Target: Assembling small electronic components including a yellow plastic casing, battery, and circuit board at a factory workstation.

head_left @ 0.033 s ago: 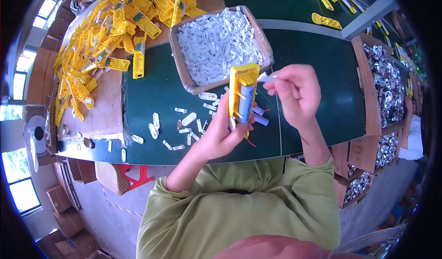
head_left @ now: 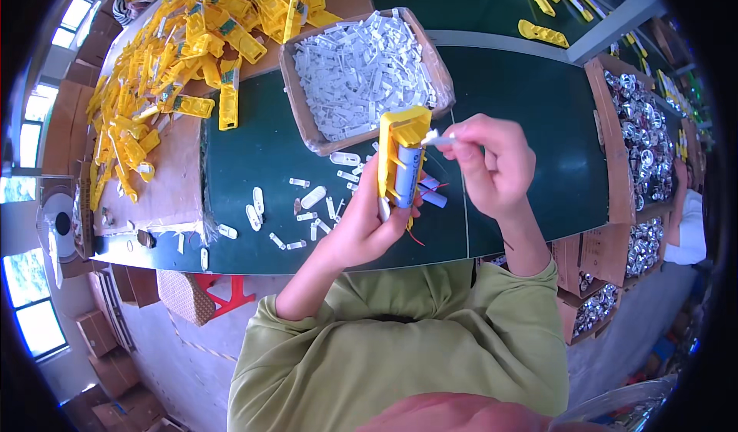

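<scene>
My left hand [head_left: 367, 228] is closed around a yellow plastic housing [head_left: 389, 144], held tilted up above the table. A blue cylindrical battery [head_left: 407, 177] sits inside the housing, and a thin red wire hangs below it. My right hand [head_left: 498, 167] pinches a small white plastic piece [head_left: 441, 138] between thumb and fingertips. The piece is beside the upper right edge of the housing; whether they touch I cannot tell. Just behind my left fingers lie blue cylinders [head_left: 434, 195] with a red wire, partly hidden.
A carton [head_left: 294, 98] full of small white plastic pieces stands beyond my hands. Yellow housings [head_left: 204, 48] are heaped at the far left. Several loose white parts [head_left: 314, 197] lie on the green table [head_left: 538, 124]. Boxes of shiny metal parts [head_left: 642, 140] stand at the right.
My right hand has tilted the white piece slightly, and its fingers have shifted a little. The housing has barely moved in my left hand.
</scene>
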`<state>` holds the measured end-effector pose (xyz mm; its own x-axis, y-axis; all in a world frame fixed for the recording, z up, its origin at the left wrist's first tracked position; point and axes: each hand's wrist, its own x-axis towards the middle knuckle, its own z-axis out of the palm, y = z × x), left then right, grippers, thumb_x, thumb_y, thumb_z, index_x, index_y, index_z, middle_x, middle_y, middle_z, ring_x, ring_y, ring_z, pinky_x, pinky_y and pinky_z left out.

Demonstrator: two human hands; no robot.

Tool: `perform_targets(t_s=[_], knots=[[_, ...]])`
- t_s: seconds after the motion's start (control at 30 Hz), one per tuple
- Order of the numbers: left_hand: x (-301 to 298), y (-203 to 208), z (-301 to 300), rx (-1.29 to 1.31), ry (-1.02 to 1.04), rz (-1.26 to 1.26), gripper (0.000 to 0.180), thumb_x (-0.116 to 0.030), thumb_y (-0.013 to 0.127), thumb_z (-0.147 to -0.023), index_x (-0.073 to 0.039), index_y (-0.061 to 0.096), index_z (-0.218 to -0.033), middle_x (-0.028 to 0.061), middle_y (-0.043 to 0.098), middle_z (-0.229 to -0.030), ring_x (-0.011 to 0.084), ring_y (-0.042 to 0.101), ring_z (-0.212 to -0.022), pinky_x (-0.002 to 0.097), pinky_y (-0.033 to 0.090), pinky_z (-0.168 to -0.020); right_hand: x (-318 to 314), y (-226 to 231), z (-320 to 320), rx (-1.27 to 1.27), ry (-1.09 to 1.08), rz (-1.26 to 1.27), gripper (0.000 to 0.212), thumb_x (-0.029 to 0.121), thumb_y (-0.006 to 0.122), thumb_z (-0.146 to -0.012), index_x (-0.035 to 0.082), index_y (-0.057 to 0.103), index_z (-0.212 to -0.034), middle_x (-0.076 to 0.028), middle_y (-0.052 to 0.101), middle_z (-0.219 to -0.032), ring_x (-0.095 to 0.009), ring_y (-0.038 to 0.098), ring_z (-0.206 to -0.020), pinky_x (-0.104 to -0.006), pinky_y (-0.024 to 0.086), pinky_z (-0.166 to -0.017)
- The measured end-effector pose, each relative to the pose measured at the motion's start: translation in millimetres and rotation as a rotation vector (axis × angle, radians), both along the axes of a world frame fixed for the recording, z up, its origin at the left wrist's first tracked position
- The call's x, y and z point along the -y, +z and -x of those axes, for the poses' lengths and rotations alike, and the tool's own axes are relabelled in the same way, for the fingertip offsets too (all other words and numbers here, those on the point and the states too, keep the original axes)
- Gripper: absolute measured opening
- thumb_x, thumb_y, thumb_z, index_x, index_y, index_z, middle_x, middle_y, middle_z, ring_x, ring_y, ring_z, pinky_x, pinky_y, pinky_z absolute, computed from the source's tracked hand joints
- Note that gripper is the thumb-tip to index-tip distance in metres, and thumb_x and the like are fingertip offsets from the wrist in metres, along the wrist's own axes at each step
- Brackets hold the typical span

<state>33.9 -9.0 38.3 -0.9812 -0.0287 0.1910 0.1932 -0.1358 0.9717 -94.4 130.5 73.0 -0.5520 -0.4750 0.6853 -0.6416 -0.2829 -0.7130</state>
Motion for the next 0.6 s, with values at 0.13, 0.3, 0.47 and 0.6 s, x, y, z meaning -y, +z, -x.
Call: perform_targets(t_s=[0.13, 0.3, 0.47, 0.6], knots=[[1, -2, -12, -0.048, 0.01, 0.061, 0.067, 0.005, 0.048, -0.083, 0.001, 0.014, -0.14, 0.0133, 0.047, -0.11, 0.0175, 0.055, -0.092, 0.0311, 0.048, -0.08, 1, 7, -3, -0.313, -0.026, -0.002, 0.019, -0.001, 0.063, -0.081, 0.001, 0.054, -0.098, -0.01, 0.063, -0.082, -0.022, 0.062, -0.066, -0.0279, 0.05, -0.058], [-1, -2, -18, -0.127, 0.009, 0.317, 0.058, 0.004, 0.041, -0.081, 0.0, 0.017, -0.134, 0.0169, 0.047, -0.113, 0.0191, 0.057, -0.088, 0.0334, 0.05, -0.078, -1, 14, -12, -0.44, -0.056, -0.009, 0.016, 0.0, 0.063, -0.082, 0.001, 0.055, -0.096, -0.008, 0.063, -0.082, -0.02, 0.061, -0.062, -0.0276, 0.048, -0.055], [-2, 4, -16, -0.011, -0.037, 0.306, 0.06, 0.008, 0.037, -0.08, 0.001, 0.015, -0.135, 0.0174, 0.046, -0.113, 0.0196, 0.057, -0.086, 0.0327, 0.051, -0.075, -2, 20, -18, -0.004, -0.078, -0.218, 0.009, 0.002, 0.059, -0.086, 0.002, 0.054, -0.093, -0.006, 0.059, -0.074, -0.009, 0.056, -0.056, -0.0217, 0.043, -0.052], [-5, 8, -17, 0.099, -0.09, 0.056, 0.06, 0.006, 0.037, -0.081, 0.001, 0.013, -0.136, 0.0185, 0.046, -0.114, 0.0204, 0.057, -0.086, 0.0339, 0.052, -0.073, 5, 14, -16, 0.085, -0.112, -0.316, 0.012, 0.008, 0.059, -0.088, 0.003, 0.051, -0.095, -0.004, 0.055, -0.068, -0.007, 0.052, -0.053, -0.0212, 0.041, -0.05]])
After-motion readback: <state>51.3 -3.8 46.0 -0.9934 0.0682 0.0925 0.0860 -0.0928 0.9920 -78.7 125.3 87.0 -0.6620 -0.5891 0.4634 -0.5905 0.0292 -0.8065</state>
